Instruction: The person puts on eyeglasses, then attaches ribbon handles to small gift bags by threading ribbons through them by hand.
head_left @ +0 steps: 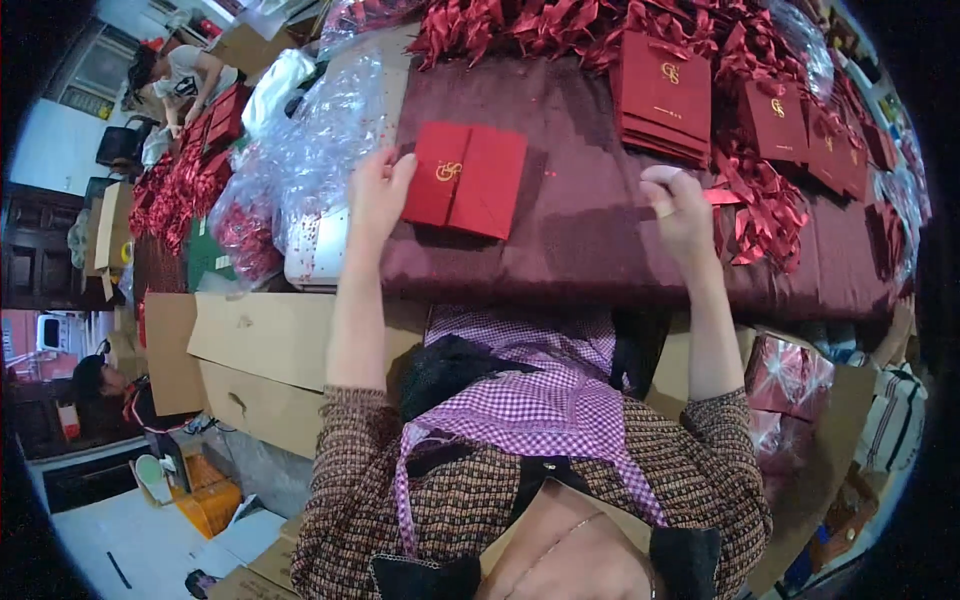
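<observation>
Left grip (376, 195) loosely curled beside red packet (490, 175) | right grip (682, 212) curled | both holds unclear | forearms (357, 320) outstretched

pale floor (85, 535) | dark panelled woodwork (25, 265) (door or cabinet, unclear) | maroon-clothed table (575, 220)

The bag (490, 185) lies on the table (575, 235) (left of stacked bags (663, 95)).

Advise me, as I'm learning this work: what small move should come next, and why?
I'd probably bring the right hand over to the free right edge of the flat red packet: the left hand is at its left edge, while the right is raised apart from it, beside some red ribbons.
</observation>
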Demonstrator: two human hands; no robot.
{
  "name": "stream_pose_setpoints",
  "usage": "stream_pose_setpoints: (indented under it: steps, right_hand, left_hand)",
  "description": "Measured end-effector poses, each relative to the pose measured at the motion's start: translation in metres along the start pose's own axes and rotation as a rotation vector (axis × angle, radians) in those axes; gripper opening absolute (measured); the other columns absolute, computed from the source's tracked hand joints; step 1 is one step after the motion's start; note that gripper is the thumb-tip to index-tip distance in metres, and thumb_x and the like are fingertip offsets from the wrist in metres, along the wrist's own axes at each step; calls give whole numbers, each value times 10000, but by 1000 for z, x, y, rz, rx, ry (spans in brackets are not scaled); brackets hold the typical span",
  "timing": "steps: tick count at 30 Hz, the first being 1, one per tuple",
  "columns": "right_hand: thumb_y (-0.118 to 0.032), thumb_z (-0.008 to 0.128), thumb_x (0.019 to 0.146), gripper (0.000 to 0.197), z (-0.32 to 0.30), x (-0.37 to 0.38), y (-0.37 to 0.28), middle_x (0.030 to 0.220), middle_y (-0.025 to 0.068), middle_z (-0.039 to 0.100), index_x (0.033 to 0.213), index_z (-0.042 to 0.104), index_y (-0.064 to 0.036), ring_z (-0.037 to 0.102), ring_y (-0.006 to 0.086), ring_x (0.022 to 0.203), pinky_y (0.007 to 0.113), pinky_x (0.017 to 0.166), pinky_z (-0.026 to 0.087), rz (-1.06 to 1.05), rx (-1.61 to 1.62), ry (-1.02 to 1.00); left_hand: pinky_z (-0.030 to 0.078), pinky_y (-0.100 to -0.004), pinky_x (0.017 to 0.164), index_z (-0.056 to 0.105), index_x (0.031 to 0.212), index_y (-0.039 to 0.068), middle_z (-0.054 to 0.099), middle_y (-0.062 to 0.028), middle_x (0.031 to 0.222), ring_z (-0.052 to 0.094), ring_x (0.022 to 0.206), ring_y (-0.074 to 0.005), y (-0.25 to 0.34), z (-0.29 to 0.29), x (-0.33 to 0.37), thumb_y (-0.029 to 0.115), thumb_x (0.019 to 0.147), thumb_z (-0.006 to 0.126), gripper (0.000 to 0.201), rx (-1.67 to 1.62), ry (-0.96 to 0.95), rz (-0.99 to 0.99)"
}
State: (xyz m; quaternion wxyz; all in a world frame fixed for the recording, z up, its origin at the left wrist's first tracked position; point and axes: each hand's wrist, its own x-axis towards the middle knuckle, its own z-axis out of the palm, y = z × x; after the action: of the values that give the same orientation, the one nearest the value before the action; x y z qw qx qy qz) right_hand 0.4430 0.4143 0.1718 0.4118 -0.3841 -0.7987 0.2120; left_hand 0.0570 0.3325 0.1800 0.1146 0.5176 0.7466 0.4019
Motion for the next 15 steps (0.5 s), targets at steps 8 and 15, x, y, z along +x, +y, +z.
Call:
stream_pose_setpoints:
  steps: [8, 15]
  right_hand:
    - [-29, 644, 887, 213, 66, -8, -41, 1002, 126, 650, 1099, 624, -30, 637, 258, 963, 335, 845, 495, -20, 210, -181]
    - [-39, 699, 820, 156, 73, -9, -32, 920, 86, 645, 973, 693, -64, 622, 260, 897, 344, 788, 488, -173, 101, -126]
  left_hand:
    - [465, -483, 859, 613, 1058, -81, 593, -241, 1012, 570, 970, -414, 30, 67, -37, 279, 811, 731, 452, 302, 11, 287]
    - [421, -462, 862, 618, 1049, -29, 543, -205, 1069, 511, 1005, -365, 62, 65, -53, 182, 804, 736, 343, 302, 72, 342]
